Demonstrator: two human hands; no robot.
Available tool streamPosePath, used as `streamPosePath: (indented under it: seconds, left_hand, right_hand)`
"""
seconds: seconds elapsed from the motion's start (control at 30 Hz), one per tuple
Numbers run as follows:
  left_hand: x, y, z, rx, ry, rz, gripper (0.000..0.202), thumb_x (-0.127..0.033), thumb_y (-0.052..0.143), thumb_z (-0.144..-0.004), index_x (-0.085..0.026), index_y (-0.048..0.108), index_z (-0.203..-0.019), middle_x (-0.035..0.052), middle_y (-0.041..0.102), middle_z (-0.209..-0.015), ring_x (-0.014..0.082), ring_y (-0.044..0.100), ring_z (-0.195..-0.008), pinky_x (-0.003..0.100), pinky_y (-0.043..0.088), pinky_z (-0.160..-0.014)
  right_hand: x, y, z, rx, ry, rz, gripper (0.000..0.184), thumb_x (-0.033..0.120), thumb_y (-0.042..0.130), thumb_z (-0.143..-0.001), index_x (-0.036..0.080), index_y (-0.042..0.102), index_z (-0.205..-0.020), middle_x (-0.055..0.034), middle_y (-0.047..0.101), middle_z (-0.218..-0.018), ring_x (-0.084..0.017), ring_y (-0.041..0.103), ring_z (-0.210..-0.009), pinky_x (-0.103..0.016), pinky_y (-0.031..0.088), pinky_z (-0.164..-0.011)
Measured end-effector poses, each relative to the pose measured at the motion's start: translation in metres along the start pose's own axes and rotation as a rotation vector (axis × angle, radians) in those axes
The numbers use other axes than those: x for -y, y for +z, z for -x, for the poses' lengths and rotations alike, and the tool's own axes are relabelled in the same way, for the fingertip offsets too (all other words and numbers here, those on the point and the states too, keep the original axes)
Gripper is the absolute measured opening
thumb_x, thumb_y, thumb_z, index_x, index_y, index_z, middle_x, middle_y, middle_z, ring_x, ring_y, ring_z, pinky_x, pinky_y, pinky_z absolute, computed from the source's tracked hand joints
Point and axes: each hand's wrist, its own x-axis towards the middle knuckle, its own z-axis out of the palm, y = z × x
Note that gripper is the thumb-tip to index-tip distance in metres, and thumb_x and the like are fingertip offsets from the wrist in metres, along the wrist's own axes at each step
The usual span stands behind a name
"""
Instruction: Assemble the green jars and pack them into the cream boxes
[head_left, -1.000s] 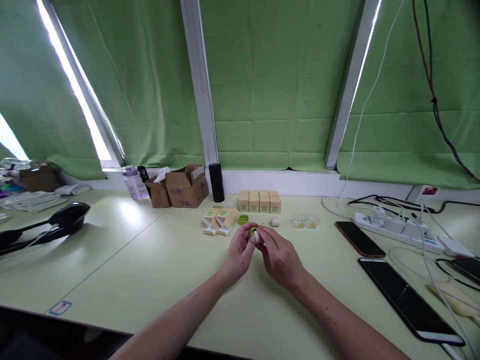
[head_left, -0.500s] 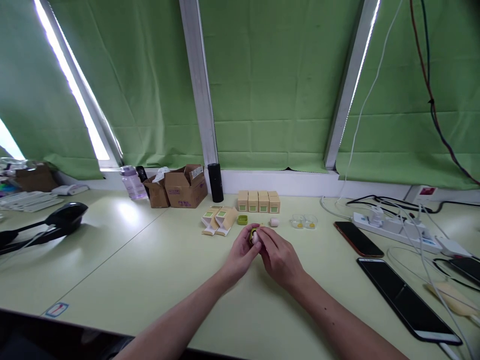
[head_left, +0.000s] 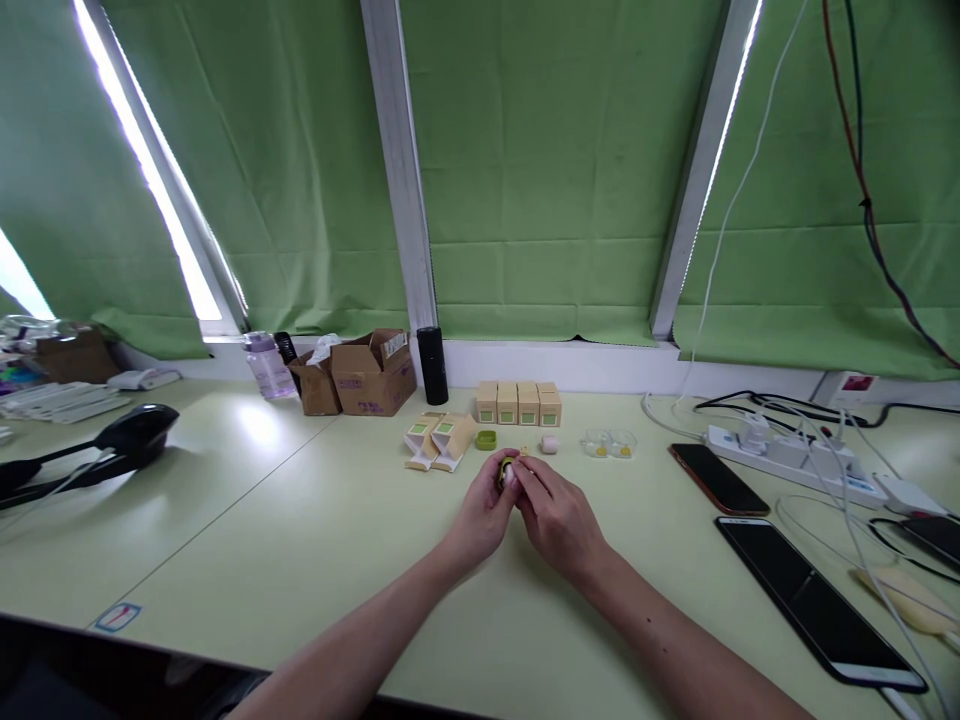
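My left hand (head_left: 480, 515) and my right hand (head_left: 559, 520) meet over the middle of the pale green table (head_left: 300, 540). Together their fingertips pinch a small green round case (head_left: 508, 470) with a pale piece set into it. Just beyond lie a green lid (head_left: 486, 439), a small pink-white cap (head_left: 550, 444) and two clear cups with yellow bits (head_left: 610, 443). Two tan cartons lie flat (head_left: 441, 440) to the left, and a row of upright tan cartons (head_left: 519, 402) stands behind.
Open cardboard boxes (head_left: 364, 372), a clear bottle (head_left: 261, 364) and a black cylinder (head_left: 432, 365) stand along the window sill. A black desk lamp (head_left: 112, 445) lies at left. Two phones (head_left: 810, 590), a power strip (head_left: 795, 455) and cables crowd the right side.
Both hands stay together on the small green case; the fingers shifted slightly around it. Nothing else on the table has moved.
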Motion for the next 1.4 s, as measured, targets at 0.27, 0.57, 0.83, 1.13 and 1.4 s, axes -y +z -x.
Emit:
streamPosePath:
  seconds: [0.27, 0.57, 0.83, 1.13, 1.4]
  left_hand:
    - [0.0019, 0.0001, -0.0011, -0.014, 0.009, -0.043, 0.041, -0.050, 0.061, -0.101, -0.022, 0.056, -0.131, 0.0120, 0.066, -0.132, 0.0246, 0.065, -0.120, 0.040, 0.052, -0.108]
    - [0.0032, -0.0001, 0.0001, -0.042, 0.007, -0.105, 0.041, -0.050, 0.058, -0.102, -0.022, 0.057, -0.131, 0.0119, 0.067, -0.130, 0.0237, 0.066, -0.112, 0.039, 0.053, -0.103]
    - [0.0017, 0.0019, -0.0007, -0.069, 0.009, -0.099, 0.045, -0.054, 0.061, -0.099, -0.022, 0.058, -0.131, 0.0127, 0.068, -0.132, 0.0257, 0.066, -0.117, 0.041, 0.053, -0.105]
    - [0.0038, -0.0042, -0.0051, -0.066, -0.076, 0.009, 0.068, -0.064, 0.066, -0.093, -0.018, 0.054, -0.141, 0.0098, 0.074, -0.104, 0.0241, 0.072, -0.092, 0.038, 0.061, -0.081]
    - [-0.0027, -0.0066, -0.0056, -0.052, -0.121, 0.063, 0.078, -0.070, 0.068, -0.088, -0.013, 0.056, -0.141, 0.0063, 0.069, -0.090, 0.0157, 0.065, -0.069, 0.031, 0.057, -0.065]
  right_hand:
    - [0.0007, 0.0018, 0.0011, 0.000, 0.012, 0.001, 0.035, 0.011, 0.048, -0.103, 0.015, 0.063, -0.135, -0.0169, 0.075, -0.122, -0.025, 0.076, -0.106, -0.038, 0.067, -0.088]
    - [0.0015, 0.0017, 0.0006, 0.012, 0.020, 0.014, 0.035, 0.011, 0.048, -0.103, 0.015, 0.064, -0.134, -0.0171, 0.074, -0.122, -0.025, 0.077, -0.104, -0.037, 0.067, -0.085]
    - [0.0007, 0.0014, -0.0006, 0.002, 0.012, 0.008, 0.034, 0.011, 0.048, -0.103, 0.015, 0.063, -0.133, -0.0167, 0.074, -0.121, -0.025, 0.077, -0.103, -0.036, 0.067, -0.083]
    - [0.0001, 0.0032, 0.0047, 0.071, 0.111, -0.197, 0.053, 0.015, 0.050, -0.102, 0.017, 0.041, -0.155, -0.0189, 0.066, -0.136, -0.029, 0.068, -0.122, -0.045, 0.065, -0.096]
    - [-0.0026, 0.0048, 0.0080, 0.059, 0.318, -0.343, 0.037, 0.017, 0.054, -0.098, 0.021, 0.054, -0.135, -0.0110, 0.072, -0.115, -0.021, 0.068, -0.084, -0.037, 0.063, -0.076]
